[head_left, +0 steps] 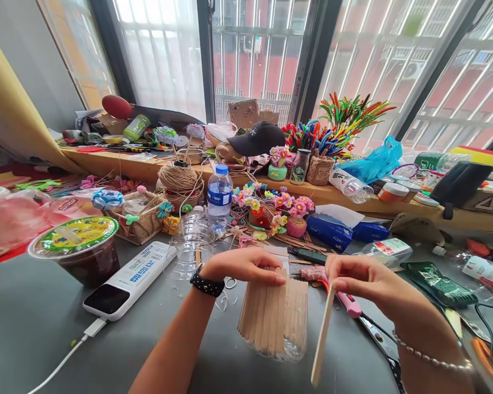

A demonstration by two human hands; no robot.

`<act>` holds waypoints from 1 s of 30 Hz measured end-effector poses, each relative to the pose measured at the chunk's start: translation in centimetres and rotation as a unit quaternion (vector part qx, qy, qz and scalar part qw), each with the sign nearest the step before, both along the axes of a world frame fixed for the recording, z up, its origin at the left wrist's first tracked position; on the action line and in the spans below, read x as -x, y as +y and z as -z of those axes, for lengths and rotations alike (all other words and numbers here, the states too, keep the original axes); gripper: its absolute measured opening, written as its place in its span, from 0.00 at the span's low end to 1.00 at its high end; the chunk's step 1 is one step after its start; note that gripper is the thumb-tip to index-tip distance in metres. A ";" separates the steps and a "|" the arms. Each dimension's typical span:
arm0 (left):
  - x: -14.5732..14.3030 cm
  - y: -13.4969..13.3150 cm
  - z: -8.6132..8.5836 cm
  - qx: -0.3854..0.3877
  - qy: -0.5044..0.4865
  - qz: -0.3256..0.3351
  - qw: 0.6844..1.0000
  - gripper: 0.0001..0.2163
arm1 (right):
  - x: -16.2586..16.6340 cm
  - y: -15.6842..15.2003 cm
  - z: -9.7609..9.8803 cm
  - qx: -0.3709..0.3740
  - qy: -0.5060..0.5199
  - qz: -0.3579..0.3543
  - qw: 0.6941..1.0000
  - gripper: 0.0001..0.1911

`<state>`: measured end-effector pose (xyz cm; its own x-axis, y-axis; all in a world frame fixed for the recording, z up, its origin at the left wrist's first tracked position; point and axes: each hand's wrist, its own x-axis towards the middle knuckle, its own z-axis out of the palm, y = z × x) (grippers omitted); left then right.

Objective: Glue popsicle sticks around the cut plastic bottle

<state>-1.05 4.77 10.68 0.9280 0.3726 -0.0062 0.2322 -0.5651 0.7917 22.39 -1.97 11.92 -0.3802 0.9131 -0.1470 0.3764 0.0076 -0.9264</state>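
Observation:
Near the middle of the grey table stands a clear plastic container [298, 350] with wooden craft sticks [267, 317] lined side by side around its wall. My left hand [250, 268], with a black watch on its wrist, rests over the top of these sticks, its fingers closed on the upper edge. To the right, my right hand [353, 276] pinches one loose craft stick [324, 339] by its upper end. That stick hangs nearly upright, apart from the container. A pink glue gun [351, 304] and scissors [373, 334] lie partly behind my right hand.
A power bank [135, 279] with a white cable and a lidded drink cup [82, 246] stand left. Behind are a water bottle [219, 200], a twine ball [178, 178], pink flowers [299, 210] and a blue tissue pack [328, 232]. Orange-handled scissors [487, 355] lie right.

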 end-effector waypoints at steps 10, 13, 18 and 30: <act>-1.7 -0.5 0.6 -0.008 0.012 0.004 1.000 0.18 | 2.5 0.7 0.5 0.047 0.035 -0.065 0.996 0.10; -1.8 -0.6 0.6 -0.021 0.018 -0.003 1.000 0.19 | 2.6 0.7 0.5 0.055 0.042 -0.059 0.996 0.10; -1.8 -0.5 0.6 -0.027 0.018 0.001 0.999 0.18 | 2.5 0.8 0.7 0.067 0.045 -0.053 0.995 0.10; -1.7 -0.2 0.5 0.004 0.023 0.026 0.999 0.13 | 1.9 1.7 1.4 0.088 0.021 -0.073 0.993 0.12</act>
<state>0.60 4.60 10.17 0.9446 0.3241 -0.0520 0.2389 -0.5703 0.7860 20.50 -0.29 10.56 -0.5162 0.8090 -0.2811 0.3446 -0.1043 -0.9329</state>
